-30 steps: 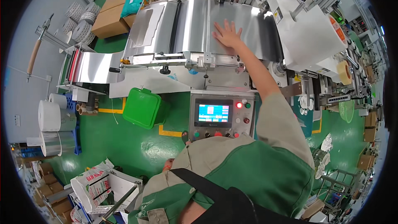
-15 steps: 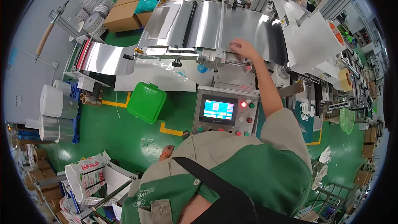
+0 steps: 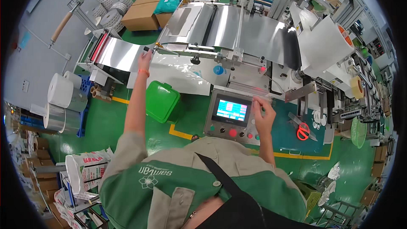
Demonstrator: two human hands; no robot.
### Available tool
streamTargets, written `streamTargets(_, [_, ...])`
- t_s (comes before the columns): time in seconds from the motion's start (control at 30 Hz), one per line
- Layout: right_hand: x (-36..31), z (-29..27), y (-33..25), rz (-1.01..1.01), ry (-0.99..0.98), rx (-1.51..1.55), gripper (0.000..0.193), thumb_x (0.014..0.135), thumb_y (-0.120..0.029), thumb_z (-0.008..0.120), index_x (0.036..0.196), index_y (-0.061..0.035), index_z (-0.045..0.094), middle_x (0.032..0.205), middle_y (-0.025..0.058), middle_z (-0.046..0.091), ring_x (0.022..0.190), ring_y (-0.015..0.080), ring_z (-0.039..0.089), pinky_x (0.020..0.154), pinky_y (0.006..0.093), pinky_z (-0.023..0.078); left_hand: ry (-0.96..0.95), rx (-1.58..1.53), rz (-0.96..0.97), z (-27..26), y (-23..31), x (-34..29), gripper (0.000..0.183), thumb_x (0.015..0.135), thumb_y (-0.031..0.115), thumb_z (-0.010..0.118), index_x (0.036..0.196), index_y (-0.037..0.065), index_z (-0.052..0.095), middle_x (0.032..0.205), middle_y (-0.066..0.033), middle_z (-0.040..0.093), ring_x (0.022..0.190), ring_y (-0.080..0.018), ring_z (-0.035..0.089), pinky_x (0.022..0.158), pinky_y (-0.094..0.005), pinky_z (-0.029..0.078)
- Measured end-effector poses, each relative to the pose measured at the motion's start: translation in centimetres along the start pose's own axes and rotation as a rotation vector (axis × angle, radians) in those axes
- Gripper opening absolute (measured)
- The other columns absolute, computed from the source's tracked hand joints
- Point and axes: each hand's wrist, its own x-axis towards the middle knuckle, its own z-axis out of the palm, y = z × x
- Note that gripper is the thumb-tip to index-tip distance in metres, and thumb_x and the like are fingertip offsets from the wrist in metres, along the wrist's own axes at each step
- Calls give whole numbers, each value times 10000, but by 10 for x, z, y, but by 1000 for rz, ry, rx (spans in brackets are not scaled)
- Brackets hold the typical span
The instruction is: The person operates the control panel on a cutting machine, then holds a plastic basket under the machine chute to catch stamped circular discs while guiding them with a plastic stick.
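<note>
My left hand [image 3: 145, 61] is raised at the left end of the machine's metal rail. Its fingers are closed round a small black handle [image 3: 148, 49], beside the silver film [image 3: 121, 54]. Over the upper right of the control panel [image 3: 210, 121], my right hand [image 3: 264, 116] has its fingers bent and thumb and forefinger tips close together. It covers the panel's upper buttons; whether the fingertips hold or press one is hidden. A lit touchscreen [image 3: 231, 109] is left of that hand. Silver film [image 3: 265, 34] also runs across the machine bed.
A green lidded bin [image 3: 163, 101] stands on the floor below the film. Orange-handled scissors [image 3: 302, 131] lie on a teal surface right of the panel. Large white rolls [image 3: 61, 91] stack at the left. Cardboard boxes [image 3: 146, 15] sit behind the machine.
My right hand has left the film on the bed and come down to the panel. My left hand has risen from beside my body and taken hold of the black handle.
</note>
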Motion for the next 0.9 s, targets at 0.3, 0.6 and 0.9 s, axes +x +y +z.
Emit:
streamTargets(0.3, [-70,-29,8,218,158,-57,152,798,-34,539,919,5,622,779,90,622,717,120,580,664,225,444,168,174,216,38,-7,21,206,675,154,697,792,53,561,754,-52,605,674,-138,580,632,-266,456])
streamTargets(0.6, [-108,-1,-14,140,99,-166,167,769,-86,562,918,-48,626,820,105,626,682,214,598,609,282,451,3,68,369,-8,-63,85,250,752,196,645,863,3,532,817,-90,597,701,-165,543,657,-291,434])
streamTargets(0.9, [-171,-25,-5,242,60,-299,134,764,-100,559,873,-69,630,824,75,618,766,249,573,677,336,450,155,180,513,30,-36,44,348,732,227,684,946,-14,553,898,-138,600,809,-232,589,714,-307,475])
